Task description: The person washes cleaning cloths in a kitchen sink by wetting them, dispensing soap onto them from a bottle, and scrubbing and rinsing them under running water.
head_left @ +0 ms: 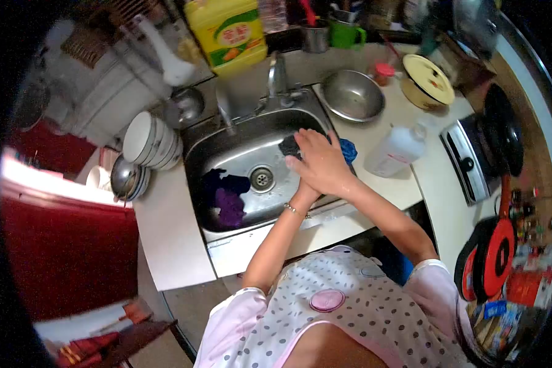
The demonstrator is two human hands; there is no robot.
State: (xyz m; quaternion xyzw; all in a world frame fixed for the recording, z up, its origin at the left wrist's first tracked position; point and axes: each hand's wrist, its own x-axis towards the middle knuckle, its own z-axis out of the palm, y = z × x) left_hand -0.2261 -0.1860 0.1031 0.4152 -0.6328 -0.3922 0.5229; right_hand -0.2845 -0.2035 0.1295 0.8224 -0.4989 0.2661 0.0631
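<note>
Hands meet, one over the other, above the right part of the metal sink (264, 208), with your right hand (325, 164) on top, its fingers extended and its thumb spread away from them. Your left hand (307, 191) lies mostly hidden beneath it, so you cannot tell from this view whether its fingers are curled or straight; a bracelet (290, 208) circles that wrist. Just beside your fingers, inside the basin, is a dark cloth (287, 146), partly covered by them, and whether you are touching it cannot be made out. To the left of the drain (262, 179), a navy cloth (234, 183) and a purple cloth (229, 207) lie bunched together on the basin floor. A blue item (348, 151) sits just past your right hand at the sink's right edge, partly hidden by it. Behind the basin you have the faucet (277, 76), with a yellow jug (228, 37) beyond it to the left. On the right-hand surface (357, 138) stand a metal bowl (352, 95), a white bottle (395, 152) and a yellow pot (428, 83) with its lid on. Left of the sink, stacked white bowls (148, 140) lean over on their side. Farther right, well apart from your hands, is a stove (467, 161).
</note>
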